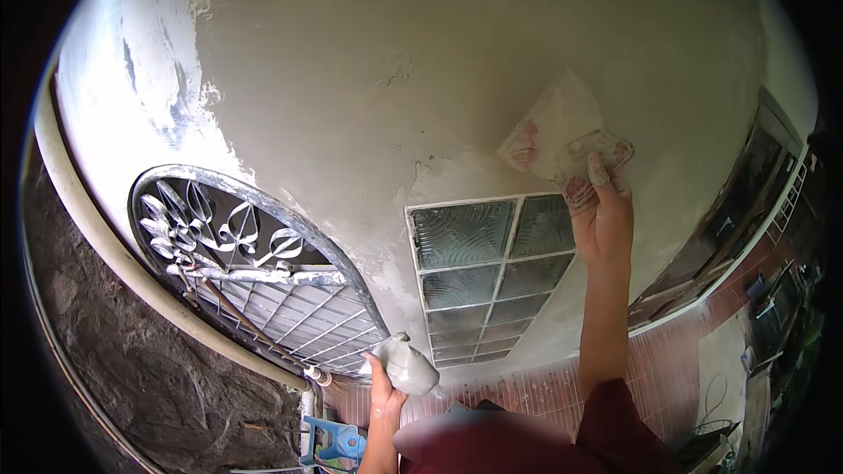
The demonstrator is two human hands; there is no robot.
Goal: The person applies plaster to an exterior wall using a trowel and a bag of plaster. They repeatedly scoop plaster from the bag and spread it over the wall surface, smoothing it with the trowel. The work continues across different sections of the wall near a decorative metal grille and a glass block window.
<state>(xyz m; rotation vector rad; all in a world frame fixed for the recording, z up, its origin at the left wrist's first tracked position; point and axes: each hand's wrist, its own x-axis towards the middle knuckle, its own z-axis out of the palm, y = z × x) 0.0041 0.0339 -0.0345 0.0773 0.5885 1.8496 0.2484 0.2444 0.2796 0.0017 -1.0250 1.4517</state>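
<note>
So the scraper (560, 134) in the right hand (602, 215) is a flat, pale, angular thing, smeared with plaster and blotched reddish; it's tilted cornerwise against the wall (421, 61), just beyond the fingers; the greyish-white lump (410, 369) at the left hand (385, 393) is rounded and caked, can't tell if it's a loaded tool

Tiled floor (544, 386): stretches reddish-brown along the bottom, patterned in narrow strips.
Blue plastic stool (338, 441): shows near the floor's left end, feet unclear.
Pale panel (722, 360): borders the tiles at right, bearing a thin looped cable (725, 391).
</note>
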